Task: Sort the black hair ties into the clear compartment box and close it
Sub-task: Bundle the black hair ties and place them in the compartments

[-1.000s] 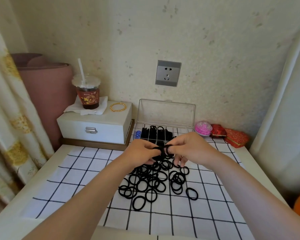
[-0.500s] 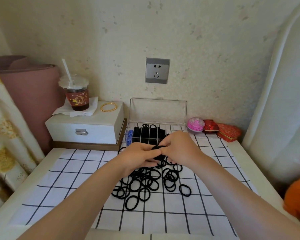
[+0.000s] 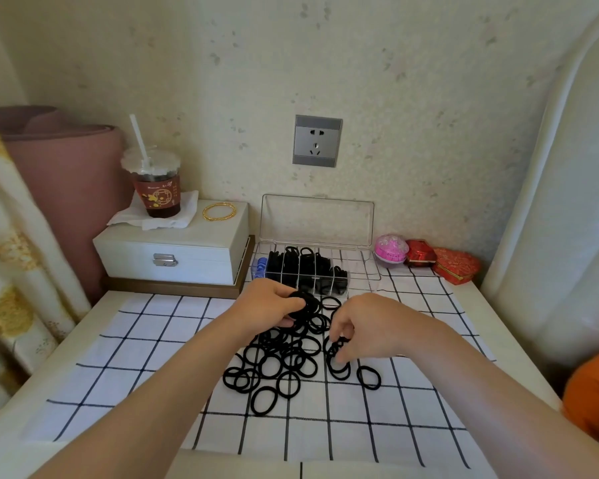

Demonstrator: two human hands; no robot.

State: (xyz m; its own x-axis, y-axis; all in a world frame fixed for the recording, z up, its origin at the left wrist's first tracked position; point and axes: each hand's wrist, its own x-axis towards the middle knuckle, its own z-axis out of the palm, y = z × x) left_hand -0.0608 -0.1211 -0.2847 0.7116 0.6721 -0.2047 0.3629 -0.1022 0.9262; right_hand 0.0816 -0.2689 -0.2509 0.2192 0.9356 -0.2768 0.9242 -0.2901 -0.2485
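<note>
A pile of loose black hair ties (image 3: 284, 364) lies on the checked cloth in the middle of the table. Behind it stands the clear compartment box (image 3: 363, 267), its lid (image 3: 317, 219) upright against the wall; several left and middle compartments hold black ties, the right ones look bare. My left hand (image 3: 267, 307) grips a small bunch of black ties (image 3: 305, 304) just in front of the box. My right hand (image 3: 363, 326) reaches down into the right side of the pile, fingertips curled at a tie there.
A white jewellery box (image 3: 173, 250) at the back left carries a drink cup (image 3: 156, 188) on a napkin and a gold bangle (image 3: 219, 211). A pink case (image 3: 390, 248) and red boxes (image 3: 455, 266) sit right of the clear box. An orange object (image 3: 595, 392) is at the right edge.
My hands have separated: the left keeps the bunch of ties near the box, while the right has dropped down and right onto the pile. The camera has shifted slightly.
</note>
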